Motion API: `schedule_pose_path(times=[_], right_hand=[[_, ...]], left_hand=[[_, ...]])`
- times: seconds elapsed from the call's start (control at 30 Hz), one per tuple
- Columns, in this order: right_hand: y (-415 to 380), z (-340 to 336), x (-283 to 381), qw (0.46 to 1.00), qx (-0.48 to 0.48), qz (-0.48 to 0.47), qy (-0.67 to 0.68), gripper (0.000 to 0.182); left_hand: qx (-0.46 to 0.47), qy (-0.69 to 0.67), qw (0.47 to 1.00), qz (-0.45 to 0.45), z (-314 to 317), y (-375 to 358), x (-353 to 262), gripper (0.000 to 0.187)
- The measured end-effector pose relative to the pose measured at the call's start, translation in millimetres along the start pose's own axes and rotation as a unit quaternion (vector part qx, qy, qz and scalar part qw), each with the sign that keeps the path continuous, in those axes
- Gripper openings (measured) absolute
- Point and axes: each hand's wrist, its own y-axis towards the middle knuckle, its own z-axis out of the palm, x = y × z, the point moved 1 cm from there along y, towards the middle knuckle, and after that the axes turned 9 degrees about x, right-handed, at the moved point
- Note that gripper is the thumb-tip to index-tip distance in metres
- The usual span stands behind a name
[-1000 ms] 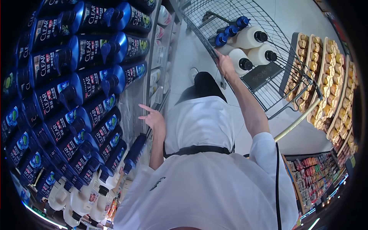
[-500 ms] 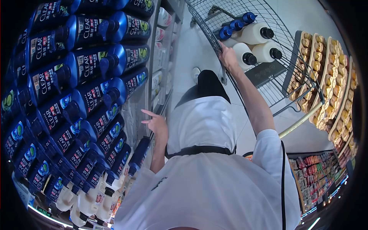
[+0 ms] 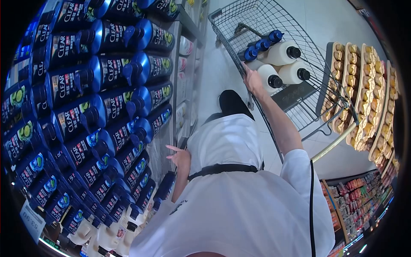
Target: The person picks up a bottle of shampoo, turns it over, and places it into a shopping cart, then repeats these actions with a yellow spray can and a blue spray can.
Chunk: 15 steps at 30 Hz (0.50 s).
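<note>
My right hand [image 3: 252, 79] is wrapped round the near side rim of a wire shopping cart [image 3: 274, 124]. Inside the cart lie blue pump bottles [image 3: 262, 44] and several large cream bottles [image 3: 280, 53] with black caps; a dark flat panel [image 3: 291, 95] is beside them. My left hand [image 3: 180, 157] hangs at my side, holding nothing, with fingers partly stretched out. It is close to the shelf, near the dark blue bottles [image 3: 165, 186] on its lower part.
Rows of blue CLEAR pump bottles [image 3: 111, 70] fill the shelf on the left, with white bottles [image 3: 107, 237] behind. Beyond the cart stand stacked trays of round, yellowish-brown items [image 3: 368, 90]. A rack of colourful packets [image 3: 359, 201] is at lower right. Pale floor tiles [image 3: 214, 77] run between.
The shelf bottles have shifted right and downward in view. My right hand stays on the cart rim. My left hand sits slightly lower in view, with its fingers still stretched.
</note>
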Motion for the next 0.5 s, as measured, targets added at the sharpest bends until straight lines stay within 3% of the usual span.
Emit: schedule_pose_path(times=[0.3, 0.5], right_hand=[[25, -23, 4, 1.000, 0.004, 0.001, 0.026, 0.070], [58, -37, 0, 0.998, 0.001, 0.002, 0.055, 0.072]], left_hand=[[0.065, -0.068, 0.993, -0.069, -7, -2, -6, 0.121], [-0.017, -0.068, 0.996, -0.058, -7, -20, -16, 0.125]])
